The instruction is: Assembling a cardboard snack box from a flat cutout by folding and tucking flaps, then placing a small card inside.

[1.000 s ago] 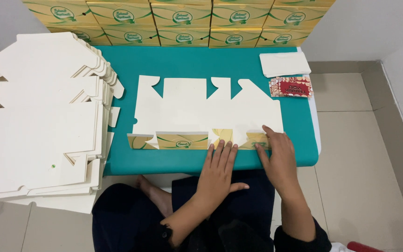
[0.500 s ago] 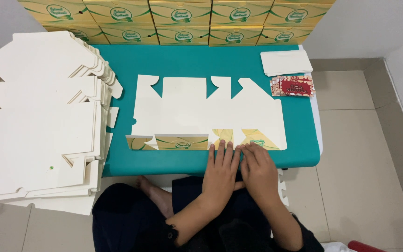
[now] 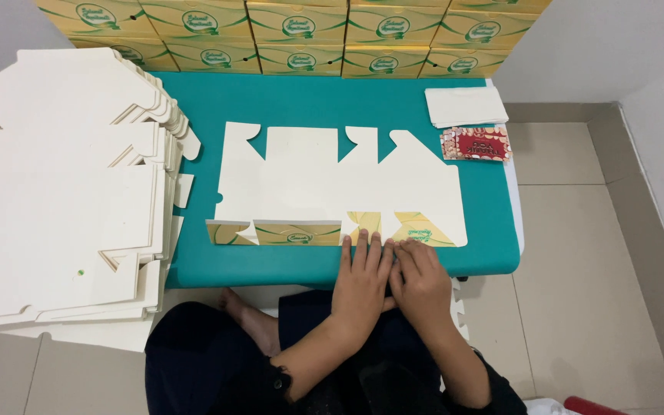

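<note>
A flat die-cut cardboard box blank (image 3: 332, 184), white side up, lies on the teal table (image 3: 317, 100). Its near flaps are folded over and show a yellow and green print. My left hand (image 3: 363, 280) lies flat with its fingers pressing the folded flap near the table's front edge. My right hand (image 3: 420, 284) rests right beside it, fingers bent on the same folded edge. Both hands touch each other and hold nothing.
A tall stack of flat white box blanks (image 3: 63, 192) fills the left side. Assembled yellow and green boxes (image 3: 293, 34) line the table's far edge. A pile of white paper (image 3: 466, 106) and a red packet (image 3: 476, 144) lie at the right. Tiled floor lies beyond.
My right hand slid left along the folded flap and now sits against my left hand. My left hand stayed almost where it was.
</note>
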